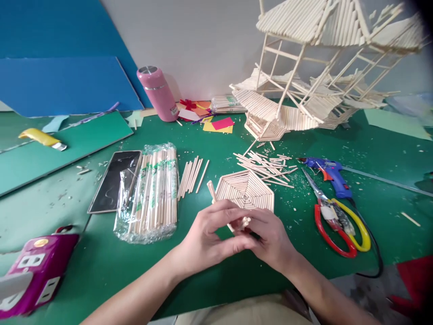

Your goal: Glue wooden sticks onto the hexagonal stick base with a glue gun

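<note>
Wooden sticks (246,221) in fingers (226,217), ribbed panel (254,186) beyond — many-sided

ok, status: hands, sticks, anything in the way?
Left hand and right hand together at short sticks; exact grip unclear. Webbed stick panel just beyond, partly hidden by hands. Glue gun, scissors off right, clear.

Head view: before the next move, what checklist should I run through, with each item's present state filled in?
1. Sticks held between left hand and right hand: ok, the fingers of both curl around them.
2. Hexagonal stick panel complete: cannot tell, the hands hide its near edge.
3. Loose stick pile sorted: not ok, the pieces lie crisscrossed just beyond the panel.
4. Scissors clear of the hands: ok, lying apart to the right.
5. Glue gun hot: cannot tell, nothing visible shows it.
</note>
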Demonstrator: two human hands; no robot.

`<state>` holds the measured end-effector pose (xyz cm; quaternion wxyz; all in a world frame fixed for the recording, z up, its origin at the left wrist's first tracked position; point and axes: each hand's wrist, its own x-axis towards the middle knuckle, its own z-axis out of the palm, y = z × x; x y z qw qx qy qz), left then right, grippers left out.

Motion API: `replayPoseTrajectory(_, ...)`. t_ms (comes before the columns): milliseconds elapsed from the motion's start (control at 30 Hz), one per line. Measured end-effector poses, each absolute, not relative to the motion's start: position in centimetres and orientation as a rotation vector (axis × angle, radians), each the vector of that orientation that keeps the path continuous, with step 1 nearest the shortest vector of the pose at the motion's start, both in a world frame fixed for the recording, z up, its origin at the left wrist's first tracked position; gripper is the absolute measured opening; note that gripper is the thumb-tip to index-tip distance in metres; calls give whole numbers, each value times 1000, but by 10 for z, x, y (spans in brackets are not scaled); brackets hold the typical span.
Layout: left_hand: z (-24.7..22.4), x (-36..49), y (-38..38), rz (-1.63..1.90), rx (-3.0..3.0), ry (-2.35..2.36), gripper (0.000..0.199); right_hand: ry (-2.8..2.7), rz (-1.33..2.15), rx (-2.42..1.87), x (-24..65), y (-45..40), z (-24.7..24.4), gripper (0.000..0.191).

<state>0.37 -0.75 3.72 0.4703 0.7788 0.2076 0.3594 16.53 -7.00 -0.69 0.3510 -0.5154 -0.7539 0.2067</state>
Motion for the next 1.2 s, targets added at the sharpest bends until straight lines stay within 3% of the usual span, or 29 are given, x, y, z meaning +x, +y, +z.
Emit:
replayPoseTrajectory(167, 41, -9, -7, 870, 1890, 673, 23, -1961, 501, -1373, 164, -71, -6, 11)
replayPoseTrajectory(533, 5, -10, -12, 803, 1970, 767, 20, -1985, 475, -1334, 164, -72, -9, 5)
replayPoseTrajectory(933, 15, -7, -17, 832, 1956, 633, 24, -1988, 494, -1326, 165, -71, -10, 7)
replayPoseTrajectory(1200, 13, 2, -19, 736, 1954, 636, 15, -1980, 486, -1326, 165, -71, -12, 11)
